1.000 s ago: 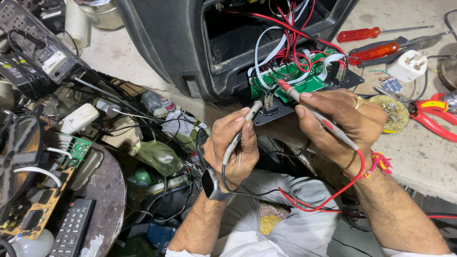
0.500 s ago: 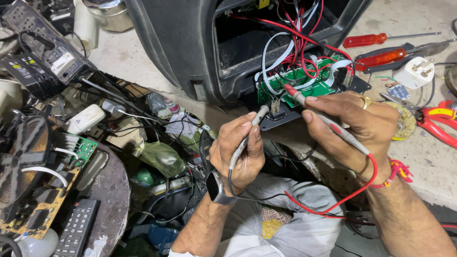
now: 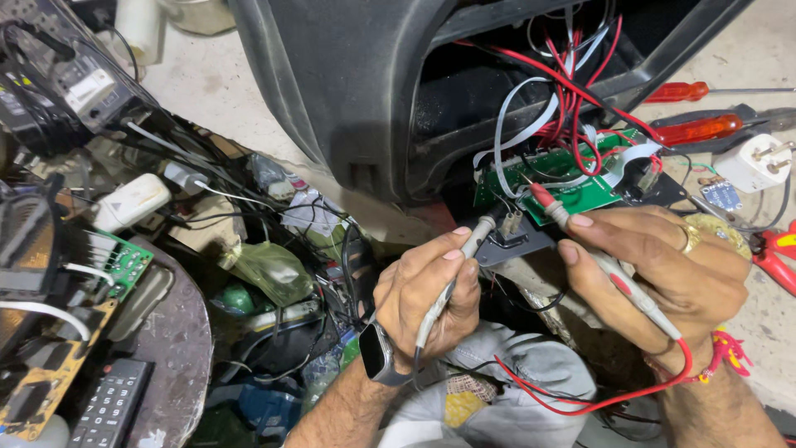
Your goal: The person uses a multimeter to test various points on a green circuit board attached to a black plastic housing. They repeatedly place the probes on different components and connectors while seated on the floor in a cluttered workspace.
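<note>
At the lower centre of the frame we see the left hand [image 3: 427, 299], a watch on its wrist, its fingers clenched around a grey test probe [image 3: 464, 265] whose tip points up toward a small component at the near edge of the green circuit board [image 3: 572, 178]. To the lower right, the right hand [image 3: 663, 278], ringed and with a red thread at the wrist, pinches a red test probe [image 3: 580, 241] between thumb and fingers; its tip rests on or just above the board, and we cannot tell whether it touches. A red lead [image 3: 597, 398] loops beneath this hand.

Beyond the hands, the board lies in the centre right, at the mouth of a black plastic housing [image 3: 348, 83], with red and white wires [image 3: 572, 91] running into it. Farther off, in the upper right, lie two red-handled screwdrivers [image 3: 696, 129] and a white plug adapter [image 3: 754, 162].

We judge the step in hand to be probing points on the board; the next move would call for steady seating of both tips on their contacts without bridging neighbours.
</note>
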`<state>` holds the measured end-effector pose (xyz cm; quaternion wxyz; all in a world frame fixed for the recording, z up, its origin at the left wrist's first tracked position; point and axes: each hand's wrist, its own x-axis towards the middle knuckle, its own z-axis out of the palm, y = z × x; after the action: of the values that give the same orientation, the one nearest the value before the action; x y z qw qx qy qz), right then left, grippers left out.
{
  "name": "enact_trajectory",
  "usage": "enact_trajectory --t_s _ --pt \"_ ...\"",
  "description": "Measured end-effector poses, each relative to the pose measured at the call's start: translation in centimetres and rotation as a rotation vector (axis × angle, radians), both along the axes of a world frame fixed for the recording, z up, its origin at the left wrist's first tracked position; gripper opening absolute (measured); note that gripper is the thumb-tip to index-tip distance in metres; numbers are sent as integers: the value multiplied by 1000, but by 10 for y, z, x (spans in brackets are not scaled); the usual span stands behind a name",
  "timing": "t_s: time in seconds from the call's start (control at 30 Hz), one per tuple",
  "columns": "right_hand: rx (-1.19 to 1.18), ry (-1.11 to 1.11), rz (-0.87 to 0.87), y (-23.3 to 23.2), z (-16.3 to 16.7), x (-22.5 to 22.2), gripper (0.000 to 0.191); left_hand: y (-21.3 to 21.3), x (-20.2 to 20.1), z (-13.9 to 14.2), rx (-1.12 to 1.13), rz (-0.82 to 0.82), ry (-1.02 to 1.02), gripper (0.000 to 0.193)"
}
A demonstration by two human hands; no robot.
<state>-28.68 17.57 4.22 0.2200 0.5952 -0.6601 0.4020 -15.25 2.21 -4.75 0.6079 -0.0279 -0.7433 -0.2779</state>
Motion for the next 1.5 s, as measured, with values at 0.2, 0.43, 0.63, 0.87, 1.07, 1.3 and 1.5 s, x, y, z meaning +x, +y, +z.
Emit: enact_trajectory --t_s 0.2,0.43,0.63,0.87,1.07,1.3,1.5 --pt "37 -18 -5 -3 -15 -8 25 -15 -1 -2 -54 -93 20 34" --pt "45 -68 -53 2 -32 -10 25 -28 0 -2 -41 -193 63 39" --pt "58 -96 -119 7 -41 -8 23 -37 -8 -2 -92 -128 161 35" --pt "37 -71 -110 11 -49 -12 22 -47 -7 1 -108 -129 169 29" --pt "65 -27 -134 7 -47 -11 23 -50 -3 0 -62 -146 172 30" --pt "36 39 -106 -8 -35 -3 23 -48 -1 1 -96 -209 103 34" --pt "34 94 -111 -15 -25 3 22 -36 -1 -3 -73 -239 54 38"
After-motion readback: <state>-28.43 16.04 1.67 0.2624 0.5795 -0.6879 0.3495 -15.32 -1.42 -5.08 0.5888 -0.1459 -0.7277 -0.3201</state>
